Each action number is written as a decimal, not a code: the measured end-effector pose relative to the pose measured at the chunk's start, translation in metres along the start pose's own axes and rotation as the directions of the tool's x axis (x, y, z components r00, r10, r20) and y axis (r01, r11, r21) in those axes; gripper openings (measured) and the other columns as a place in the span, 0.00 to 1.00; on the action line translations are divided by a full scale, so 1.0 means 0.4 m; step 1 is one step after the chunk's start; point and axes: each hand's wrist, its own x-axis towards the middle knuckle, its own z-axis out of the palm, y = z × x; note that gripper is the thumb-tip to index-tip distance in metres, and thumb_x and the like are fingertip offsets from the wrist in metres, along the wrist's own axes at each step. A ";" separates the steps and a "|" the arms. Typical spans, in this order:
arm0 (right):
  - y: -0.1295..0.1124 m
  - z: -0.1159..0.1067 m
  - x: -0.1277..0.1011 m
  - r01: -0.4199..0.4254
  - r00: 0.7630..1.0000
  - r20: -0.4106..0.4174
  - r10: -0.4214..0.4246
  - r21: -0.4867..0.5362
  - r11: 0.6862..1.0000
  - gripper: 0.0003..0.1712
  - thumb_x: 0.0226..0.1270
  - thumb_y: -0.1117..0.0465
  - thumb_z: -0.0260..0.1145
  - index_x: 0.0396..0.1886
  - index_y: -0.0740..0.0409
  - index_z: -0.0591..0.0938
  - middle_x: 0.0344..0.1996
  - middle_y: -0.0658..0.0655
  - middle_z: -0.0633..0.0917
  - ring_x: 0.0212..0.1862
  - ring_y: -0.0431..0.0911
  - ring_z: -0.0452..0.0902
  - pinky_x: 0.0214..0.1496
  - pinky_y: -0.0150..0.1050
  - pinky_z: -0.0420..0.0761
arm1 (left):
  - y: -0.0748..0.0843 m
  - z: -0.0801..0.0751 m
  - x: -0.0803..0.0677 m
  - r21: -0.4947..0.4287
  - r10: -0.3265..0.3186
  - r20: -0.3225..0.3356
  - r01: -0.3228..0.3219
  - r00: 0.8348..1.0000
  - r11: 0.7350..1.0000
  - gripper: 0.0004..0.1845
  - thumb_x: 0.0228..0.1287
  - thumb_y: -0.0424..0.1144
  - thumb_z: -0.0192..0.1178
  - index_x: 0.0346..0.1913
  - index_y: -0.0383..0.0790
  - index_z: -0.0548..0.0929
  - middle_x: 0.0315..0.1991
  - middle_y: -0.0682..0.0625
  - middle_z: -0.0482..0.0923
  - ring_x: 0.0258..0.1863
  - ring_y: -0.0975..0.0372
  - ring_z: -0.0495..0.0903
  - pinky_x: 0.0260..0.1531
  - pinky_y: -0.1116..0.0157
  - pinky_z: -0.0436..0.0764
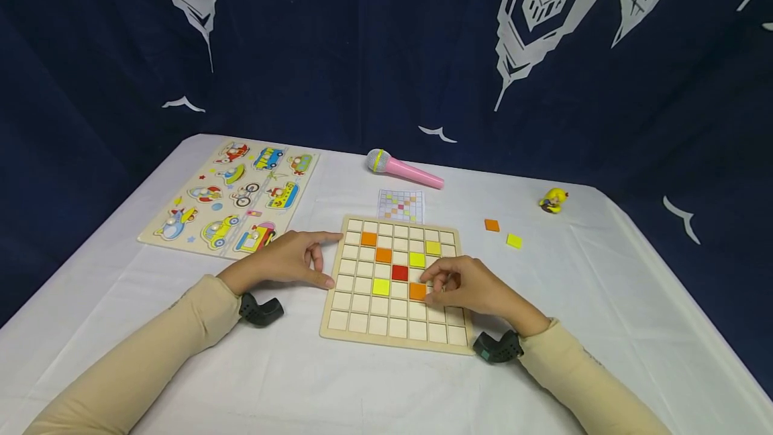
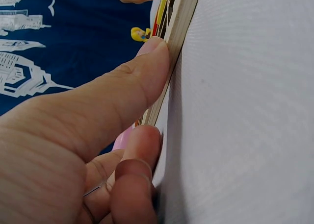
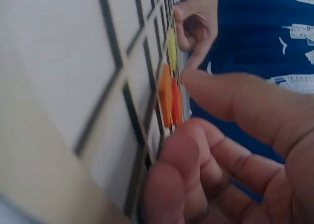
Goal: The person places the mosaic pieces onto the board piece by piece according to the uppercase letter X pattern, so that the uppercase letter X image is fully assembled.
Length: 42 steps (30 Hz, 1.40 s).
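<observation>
White cloth covers the table (image 1: 604,301), with a dark blue printed curtain (image 1: 362,52) hung behind it. Near the front edge lies a wooden grid board (image 1: 395,324), the landmark for everything else.

The right hand (image 1: 477,287) rests on the board's right side, its fingertips (image 3: 206,87) curled down and touching an orange tile (image 1: 417,291) lying in a cell just below and right of the red tile (image 1: 399,272). Whether it pinches the tile or only presses it cannot be told. To seat it well, I judge the tile should be kept flat and square to its cell, then pressed lightly.

The left hand (image 1: 290,260) steadies the board's left edge, thumb and fingers (image 2: 147,82) fairly straight against the rim, gripping nothing.

The orange tile is a small flat square, glossy, matching 2 others on the board; 3 yellow-green ones sit nearby.

Right of the board lie 2 loose tiles (image 1: 502,233); behind it a pattern card (image 1: 401,205) and pink microphone (image 1: 403,168); left, a vehicle puzzle (image 1: 232,197).
</observation>
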 end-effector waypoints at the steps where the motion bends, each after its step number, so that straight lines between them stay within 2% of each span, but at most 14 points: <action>1: 0.002 -0.007 -0.001 0.006 1.000 0.008 -0.006 0.014 1.000 0.14 0.65 0.66 0.80 0.48 0.65 0.89 0.29 0.48 0.83 0.29 0.39 0.73 0.34 0.31 0.74 | 0.001 0.000 0.000 0.001 0.001 -0.001 -0.001 1.000 1.000 0.50 0.56 0.46 0.85 0.79 0.34 0.73 0.30 0.54 0.82 0.23 0.61 0.74 0.25 0.68 0.68; 7: 0.010 -0.060 -0.009 0.032 0.999 -0.026 -0.030 0.078 0.996 0.14 0.69 0.71 0.74 0.53 0.70 0.87 0.33 0.53 0.83 0.33 0.42 0.76 0.36 0.31 0.76 | 0.006 -0.002 0.001 0.009 0.000 -0.004 0.000 1.000 1.000 0.50 0.56 0.45 0.85 0.79 0.34 0.73 0.31 0.53 0.82 0.23 0.62 0.74 0.25 0.68 0.69; 11: 0.020 -0.110 -0.021 0.038 0.995 -0.094 -0.028 0.110 0.993 0.16 0.71 0.74 0.69 0.57 0.75 0.84 0.35 0.57 0.85 0.35 0.44 0.81 0.38 0.34 0.82 | 0.007 -0.003 0.000 0.010 -0.004 -0.002 0.004 1.000 1.000 0.50 0.56 0.45 0.85 0.79 0.34 0.73 0.31 0.53 0.82 0.23 0.62 0.74 0.25 0.68 0.69; 14: 0.035 -0.148 -0.031 0.029 0.985 -0.175 -0.007 0.122 0.992 0.18 0.74 0.73 0.67 0.59 0.77 0.82 0.35 0.57 0.85 0.35 0.45 0.84 0.39 0.37 0.86 | 0.009 -0.004 -0.001 0.006 -0.005 -0.001 0.005 1.000 1.000 0.50 0.56 0.45 0.85 0.79 0.34 0.72 0.31 0.53 0.82 0.23 0.62 0.75 0.26 0.68 0.69; 17: 0.061 -0.182 -0.041 0.024 0.958 -0.285 0.013 0.126 0.992 0.16 0.76 0.70 0.68 0.58 0.75 0.83 0.35 0.53 0.86 0.32 0.45 0.83 0.38 0.38 0.86 | 0.010 -0.005 -0.002 0.002 -0.004 0.002 0.004 1.000 1.000 0.50 0.56 0.45 0.85 0.79 0.33 0.72 0.31 0.53 0.82 0.24 0.61 0.75 0.26 0.68 0.70; 21: 0.112 -0.224 -0.057 0.048 0.904 -0.426 0.013 0.131 0.990 0.11 0.78 0.70 0.68 0.55 0.64 0.87 0.32 0.49 0.87 0.28 0.42 0.80 0.35 0.35 0.81 | 0.013 -0.006 -0.002 0.003 -0.007 0.005 0.007 1.000 1.000 0.50 0.56 0.45 0.85 0.79 0.33 0.72 0.32 0.53 0.82 0.24 0.61 0.75 0.27 0.68 0.70; 23: 0.142 -0.243 -0.066 0.055 0.879 -0.476 0.019 0.141 0.988 0.11 0.77 0.71 0.66 0.55 0.61 0.87 0.31 0.48 0.87 0.28 0.41 0.80 0.35 0.31 0.81 | 0.013 -0.005 -0.002 0.003 -0.007 0.005 0.007 1.000 1.000 0.50 0.56 0.45 0.85 0.79 0.33 0.72 0.32 0.53 0.82 0.24 0.61 0.75 0.26 0.68 0.70; 25: 0.170 -0.259 -0.075 0.043 0.859 -0.510 0.039 0.148 0.988 0.13 0.77 0.73 0.65 0.56 0.63 0.87 0.31 0.47 0.87 0.28 0.40 0.80 0.35 0.29 0.81 | 0.013 -0.005 -0.002 0.001 -0.006 0.004 0.006 1.000 1.000 0.50 0.56 0.45 0.85 0.79 0.33 0.72 0.32 0.53 0.82 0.24 0.61 0.75 0.26 0.68 0.70; 28: 0.208 -0.274 -0.085 -0.020 0.837 -0.538 0.098 0.150 0.989 0.14 0.78 0.72 0.65 0.58 0.71 0.84 0.31 0.45 0.86 0.28 0.39 0.78 0.33 0.29 0.80 | 0.010 -0.004 -0.002 0.001 -0.008 0.005 0.008 1.000 1.000 0.51 0.56 0.45 0.85 0.79 0.33 0.72 0.32 0.53 0.82 0.24 0.61 0.75 0.26 0.67 0.70; 31: 0.237 -0.280 -0.093 -0.106 0.826 -0.537 0.170 0.149 0.983 0.18 0.80 0.68 0.66 0.62 0.77 0.81 0.31 0.43 0.85 0.28 0.38 0.75 0.31 0.30 0.79 | 0.010 -0.003 -0.003 0.001 -0.012 0.007 0.012 1.000 1.000 0.51 0.56 0.45 0.85 0.79 0.34 0.72 0.32 0.53 0.82 0.24 0.61 0.75 0.27 0.67 0.70; 34: 0.263 -0.279 -0.097 -0.165 0.818 -0.528 0.228 0.164 0.973 0.23 0.81 0.65 0.66 0.67 0.77 0.78 0.33 0.42 0.85 0.30 0.38 0.76 0.32 0.31 0.80 | 0.012 -0.003 -0.005 0.003 -0.017 0.006 0.017 1.000 1.000 0.50 0.56 0.45 0.85 0.79 0.34 0.72 0.32 0.53 0.82 0.24 0.61 0.75 0.27 0.67 0.70; 38: 0.291 -0.274 -0.099 -0.194 0.808 -0.525 0.268 0.193 0.962 0.26 0.79 0.67 0.65 0.71 0.75 0.76 0.36 0.41 0.85 0.33 0.36 0.79 0.34 0.30 0.81 | 0.013 -0.003 -0.007 0.000 -0.017 0.004 0.017 1.000 1.000 0.50 0.56 0.45 0.85 0.79 0.34 0.72 0.32 0.53 0.82 0.24 0.61 0.75 0.27 0.67 0.71; 42: 0.312 -0.268 -0.100 -0.241 0.802 -0.523 0.288 0.156 0.958 0.27 0.78 0.67 0.67 0.71 0.73 0.77 0.37 0.42 0.82 0.34 0.35 0.77 0.34 0.29 0.80 | 0.010 0.002 -0.009 -0.007 -0.012 0.004 0.012 1.000 1.000 0.50 0.56 0.45 0.85 0.79 0.34 0.72 0.32 0.53 0.82 0.24 0.61 0.75 0.28 0.67 0.71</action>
